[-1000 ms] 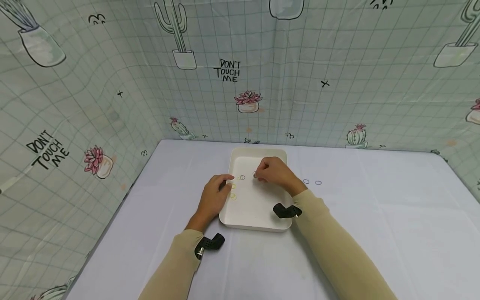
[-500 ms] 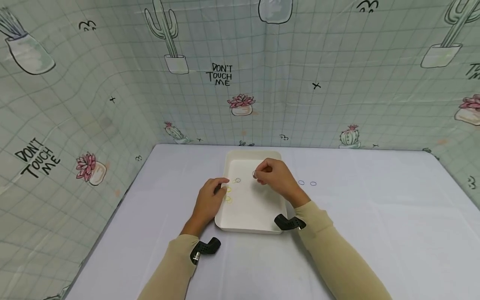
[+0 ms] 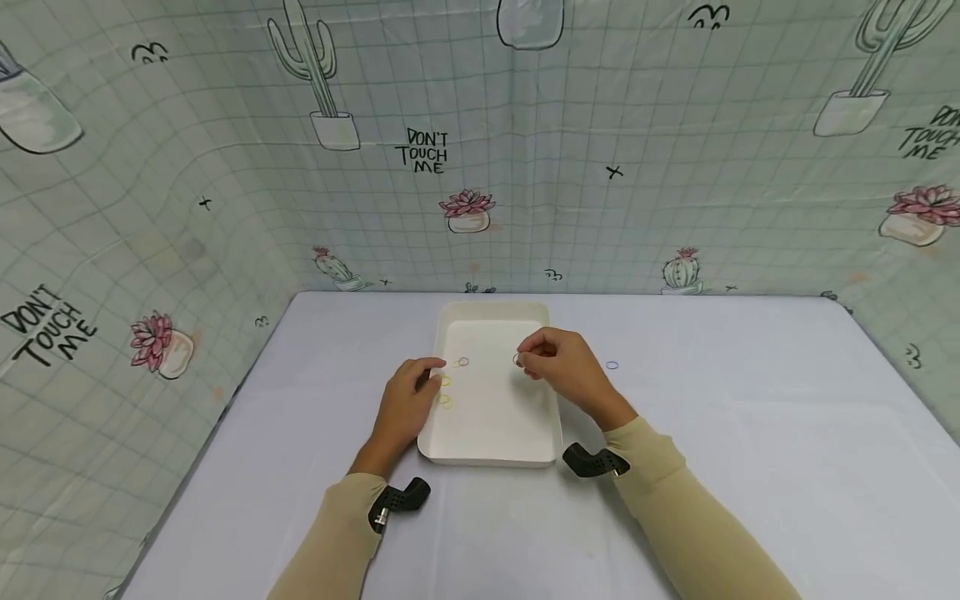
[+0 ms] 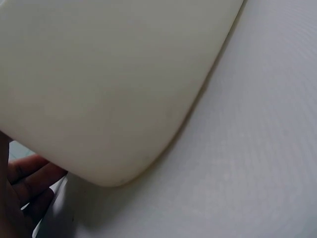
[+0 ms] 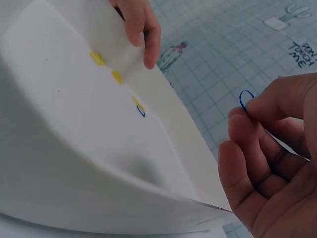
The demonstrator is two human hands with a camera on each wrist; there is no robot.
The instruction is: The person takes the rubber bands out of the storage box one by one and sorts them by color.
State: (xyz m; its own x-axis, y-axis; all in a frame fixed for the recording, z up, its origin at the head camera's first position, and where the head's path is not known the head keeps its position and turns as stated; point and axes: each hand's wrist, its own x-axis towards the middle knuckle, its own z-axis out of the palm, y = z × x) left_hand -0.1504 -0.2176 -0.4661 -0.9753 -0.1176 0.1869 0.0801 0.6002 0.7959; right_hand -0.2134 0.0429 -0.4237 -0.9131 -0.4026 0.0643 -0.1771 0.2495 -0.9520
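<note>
A shallow white tray [image 3: 491, 442] lies on the table. My left hand [image 3: 405, 400] holds its left wall, thumb and forefinger at the rim; in the left wrist view other fingers [image 4: 37, 176] show outside the wall. Between thumb and fingertips my right hand [image 3: 562, 367] pinches a small blue rubber band [image 5: 243, 98], raised over the tray's right half. Inside the tray, along the left wall, lie yellow rubber bands [image 3: 446, 401] in several spots. A blue rubber band [image 3: 463, 362] lies against the farthest yellow one [image 5: 138, 103].
Right of the tray, another blue rubber band [image 3: 612, 365] lies on the white-covered table [image 3: 735, 433]. A cactus-print cloth [image 3: 600, 233] hangs behind the table and along its left side.
My right hand has moved rightward relative to the tray with the pinched blue band. One of two bands on the table at right is now hidden behind that hand. The head view has shifted.
</note>
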